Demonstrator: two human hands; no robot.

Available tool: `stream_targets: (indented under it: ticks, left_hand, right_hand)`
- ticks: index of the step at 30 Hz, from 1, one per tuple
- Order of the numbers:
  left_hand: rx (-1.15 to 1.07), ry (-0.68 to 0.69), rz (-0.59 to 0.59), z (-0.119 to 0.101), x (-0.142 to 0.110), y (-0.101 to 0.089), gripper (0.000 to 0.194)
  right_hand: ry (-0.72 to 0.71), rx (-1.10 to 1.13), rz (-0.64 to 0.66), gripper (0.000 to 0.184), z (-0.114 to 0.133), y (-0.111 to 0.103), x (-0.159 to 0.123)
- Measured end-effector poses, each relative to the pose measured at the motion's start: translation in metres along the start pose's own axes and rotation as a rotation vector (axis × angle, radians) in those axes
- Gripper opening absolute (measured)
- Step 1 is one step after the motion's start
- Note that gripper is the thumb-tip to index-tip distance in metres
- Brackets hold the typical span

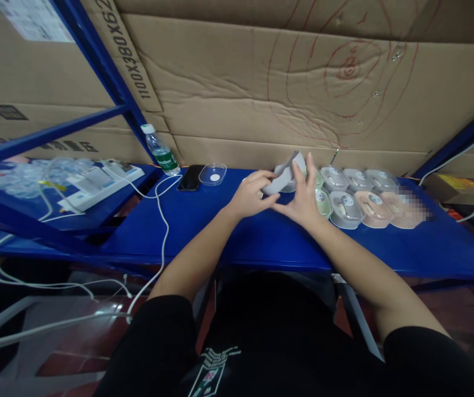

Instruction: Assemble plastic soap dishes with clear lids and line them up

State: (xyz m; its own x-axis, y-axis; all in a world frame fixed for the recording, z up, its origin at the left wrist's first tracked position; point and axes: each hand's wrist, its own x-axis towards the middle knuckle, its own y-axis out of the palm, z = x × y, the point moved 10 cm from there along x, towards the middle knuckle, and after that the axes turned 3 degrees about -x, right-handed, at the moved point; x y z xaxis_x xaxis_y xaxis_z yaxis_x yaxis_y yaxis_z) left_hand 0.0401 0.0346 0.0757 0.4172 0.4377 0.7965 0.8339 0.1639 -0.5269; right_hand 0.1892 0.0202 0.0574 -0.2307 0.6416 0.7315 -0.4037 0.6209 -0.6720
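Both my hands grip a pale grey curved plastic piece (280, 182), raised and tilted above the blue table; its full shape is partly covered by my fingers. My left hand (251, 196) pinches its left end between thumb and fingers. On the opposite side, my right hand (306, 198) has its thumb low and its fingers up along the piece. Close to the right hand stand lidded containers: a green one (323, 205), a grey one (346, 209) and a pink one (373, 209), with round labels on their clear lids.
A clear lid with a white sticker (213, 174) lies beside a black phone (190, 178). A water bottle (162, 152) stands at the back left, near a white cable (163, 220). Cardboard (220, 82) walls the back; blue frame posts (124, 99) flank the table (270, 242).
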Motion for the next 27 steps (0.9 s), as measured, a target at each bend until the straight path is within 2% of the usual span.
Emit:
stream_targets:
  ticks: [2, 4, 7, 9, 12, 17, 21, 27]
  left_hand:
    - [0.125, -0.124, -0.084, 0.024, 0.001, -0.02, 0.014]
    - [0.291, -0.27, -0.149, 0.054, -0.002, -0.044, 0.015]
    - [0.44, -0.435, -0.131, 0.095, -0.012, -0.069, 0.012]
    - [0.487, -0.502, -0.086, 0.114, -0.02, -0.075, 0.012]
    - [0.507, -0.554, 0.007, 0.129, -0.028, -0.069, 0.017]
    - [0.498, -0.567, 0.168, 0.131, -0.031, -0.045, 0.027]
    - [0.546, -0.598, 0.224, 0.131, -0.033, -0.037, 0.028]
    - [0.601, -0.647, 0.26, 0.137, -0.04, -0.03, 0.03]
  right_hand:
    - [0.02, -0.007, 0.015, 0.11, 0.003, 0.001, -0.002]
    - [-0.053, 0.005, 0.081, 0.09, 0.016, 0.011, -0.005]
    - [-0.252, 0.046, 0.268, 0.065, 0.047, 0.037, -0.016]
    - [-0.316, 0.054, 0.384, 0.063, 0.061, 0.054, -0.024]
    - [-0.346, 0.044, 0.515, 0.063, 0.072, 0.072, -0.032]
    - [-0.346, 0.057, 0.644, 0.055, 0.07, 0.086, -0.037]
    - [-0.304, 0.044, 0.653, 0.054, 0.064, 0.087, -0.036]
    - [-0.223, -0.065, 0.653, 0.066, 0.058, 0.087, -0.034]
